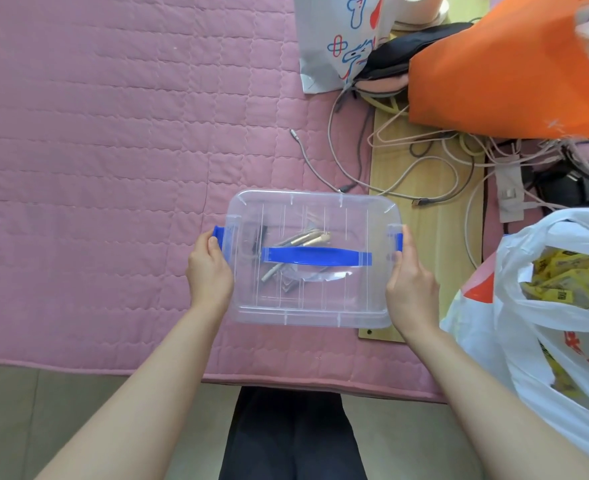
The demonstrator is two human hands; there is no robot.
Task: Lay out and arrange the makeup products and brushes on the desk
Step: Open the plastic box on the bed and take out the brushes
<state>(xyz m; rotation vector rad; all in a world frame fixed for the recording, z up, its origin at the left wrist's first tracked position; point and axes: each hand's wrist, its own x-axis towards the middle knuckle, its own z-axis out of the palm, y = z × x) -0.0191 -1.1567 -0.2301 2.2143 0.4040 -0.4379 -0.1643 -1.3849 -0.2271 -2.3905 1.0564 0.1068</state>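
Clear plastic storage box [312,306] with a blue carry handle [316,256] across its lid, held from both ends over the near edge of a pink quilted bed cover [95,150]. Left hand [210,271] wrapped on the box's left end, thumb on the blue latch [218,234] there; grip closed against the box wall. Right hand [411,289] pressed on the right end likewise, thumb up beside the other blue latch [399,241]; grip closed on that side too. Lid on. Seen dimly through the lid: a few slim gold and silver makeup sticks or brushes [303,240], lying loose on the bottom near the middle; exact kinds too blurred to tell. Box's right part over a light wooden board [421,188] carrying a tangle of pale cables [435,168]. Beyond that, an orange bag [507,71] and a white printed bag [334,39]. At far right, near the right wrist, a white plastic bag [528,323] holding yellow packets [570,275].
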